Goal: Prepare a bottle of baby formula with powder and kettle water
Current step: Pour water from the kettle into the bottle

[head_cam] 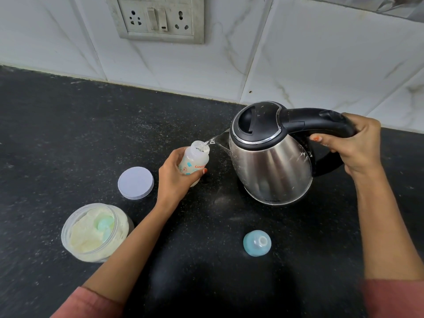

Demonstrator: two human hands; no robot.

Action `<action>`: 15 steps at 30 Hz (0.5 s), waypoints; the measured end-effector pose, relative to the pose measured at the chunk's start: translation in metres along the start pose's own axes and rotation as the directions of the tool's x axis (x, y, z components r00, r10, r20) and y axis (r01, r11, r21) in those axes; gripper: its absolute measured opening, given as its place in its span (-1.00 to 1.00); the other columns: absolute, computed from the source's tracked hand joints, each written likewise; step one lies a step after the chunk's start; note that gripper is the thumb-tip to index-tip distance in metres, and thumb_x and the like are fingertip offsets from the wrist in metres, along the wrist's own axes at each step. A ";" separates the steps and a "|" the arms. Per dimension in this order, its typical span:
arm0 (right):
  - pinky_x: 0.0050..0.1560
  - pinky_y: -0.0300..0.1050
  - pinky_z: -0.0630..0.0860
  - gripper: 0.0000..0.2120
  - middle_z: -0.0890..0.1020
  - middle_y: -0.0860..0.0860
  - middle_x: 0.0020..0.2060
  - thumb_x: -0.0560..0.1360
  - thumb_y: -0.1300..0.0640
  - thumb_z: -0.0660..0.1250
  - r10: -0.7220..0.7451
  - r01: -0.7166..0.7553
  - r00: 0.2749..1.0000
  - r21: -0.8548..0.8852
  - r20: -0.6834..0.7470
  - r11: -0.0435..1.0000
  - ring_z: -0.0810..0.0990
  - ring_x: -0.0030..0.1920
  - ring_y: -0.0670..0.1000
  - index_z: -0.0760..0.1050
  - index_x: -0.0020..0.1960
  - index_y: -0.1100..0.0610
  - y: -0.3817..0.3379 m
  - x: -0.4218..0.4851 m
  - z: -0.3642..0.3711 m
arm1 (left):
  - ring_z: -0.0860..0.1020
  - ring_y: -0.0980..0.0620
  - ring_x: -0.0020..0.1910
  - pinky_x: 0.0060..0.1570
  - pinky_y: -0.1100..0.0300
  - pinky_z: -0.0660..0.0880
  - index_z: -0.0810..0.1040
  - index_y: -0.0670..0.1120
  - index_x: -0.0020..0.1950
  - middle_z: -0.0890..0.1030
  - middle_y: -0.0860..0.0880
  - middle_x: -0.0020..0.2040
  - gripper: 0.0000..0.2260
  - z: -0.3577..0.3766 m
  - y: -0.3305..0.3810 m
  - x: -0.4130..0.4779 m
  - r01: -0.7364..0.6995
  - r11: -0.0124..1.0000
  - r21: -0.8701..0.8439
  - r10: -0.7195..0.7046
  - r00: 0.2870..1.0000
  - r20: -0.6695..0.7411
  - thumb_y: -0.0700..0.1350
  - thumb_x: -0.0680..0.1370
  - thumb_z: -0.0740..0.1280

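My left hand grips a small white baby bottle with coloured print, its open neck tilted toward the kettle. My right hand holds the black handle of a steel kettle, which is tipped to the left. A thin stream of water runs from the spout into the bottle's mouth. An open jar of pale formula powder with a green scoop in it stands at the front left. The blue teat cap lies on the counter in front of the kettle.
The jar's white lid lies flat left of my left hand. All of this rests on a black speckled counter against a white marble-tiled wall with a socket plate.
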State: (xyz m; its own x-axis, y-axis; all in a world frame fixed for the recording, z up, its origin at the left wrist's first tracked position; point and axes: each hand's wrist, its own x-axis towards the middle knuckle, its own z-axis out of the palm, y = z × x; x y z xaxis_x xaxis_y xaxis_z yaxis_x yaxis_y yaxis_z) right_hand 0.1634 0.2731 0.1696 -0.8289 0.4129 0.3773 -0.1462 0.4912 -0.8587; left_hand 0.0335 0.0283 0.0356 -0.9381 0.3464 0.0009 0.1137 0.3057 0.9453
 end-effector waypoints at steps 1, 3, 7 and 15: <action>-0.37 -0.51 0.40 -0.74 0.62 -0.37 -0.36 0.12 -0.23 0.49 -0.001 0.001 1.000 0.004 0.001 1.000 0.56 -0.35 -0.32 0.61 -0.20 -0.26 0.000 0.000 0.000 | 0.37 0.20 0.13 0.04 0.33 0.35 0.41 -0.05 0.23 0.42 0.16 0.10 -0.47 0.000 0.000 0.000 0.005 1.000 0.002 -0.005 1.000 0.000 -0.17 0.32 0.52; -0.36 -0.52 0.40 -0.75 0.62 -0.37 -0.36 0.12 -0.20 0.49 -0.010 0.010 1.000 -0.001 0.011 1.000 0.56 -0.35 -0.33 0.61 -0.20 -0.27 0.000 0.000 0.000 | 0.38 0.20 0.13 0.04 0.33 0.35 0.41 -0.04 0.22 0.42 0.16 0.09 -0.48 0.000 0.000 0.000 0.006 1.000 0.000 -0.006 1.000 -0.001 -0.17 0.32 0.52; -0.37 -0.51 0.40 -0.72 0.62 -0.37 -0.37 0.13 -0.01 0.51 -0.030 0.031 0.999 -0.034 0.011 0.999 0.56 -0.36 -0.33 0.60 -0.22 -0.29 0.002 0.002 -0.001 | 0.39 0.19 0.13 0.03 0.33 0.35 0.41 -0.04 0.21 0.43 0.15 0.09 -0.48 0.001 0.000 -0.001 0.004 1.000 -0.010 -0.004 1.000 -0.001 -0.17 0.32 0.52; -0.36 -0.52 0.40 -0.74 0.61 -0.38 -0.36 0.12 -0.12 0.52 -0.013 0.013 1.000 0.001 0.018 1.000 0.56 -0.35 -0.34 0.60 -0.20 -0.28 -0.001 0.001 0.000 | 0.39 0.19 0.12 0.02 0.32 0.35 0.39 0.02 0.16 0.43 0.16 0.09 -0.50 0.001 0.001 0.000 0.006 1.000 -0.017 -0.006 1.000 -0.005 -0.18 0.32 0.52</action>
State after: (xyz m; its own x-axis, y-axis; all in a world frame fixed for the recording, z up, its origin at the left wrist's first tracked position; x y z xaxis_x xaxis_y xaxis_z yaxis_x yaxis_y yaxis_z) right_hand 0.1629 0.2733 0.1707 -0.8363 0.3930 0.3824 -0.1575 0.4958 -0.8540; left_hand 0.0342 0.0298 0.0359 -0.9405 0.3399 -0.0031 0.1026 0.2926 0.9507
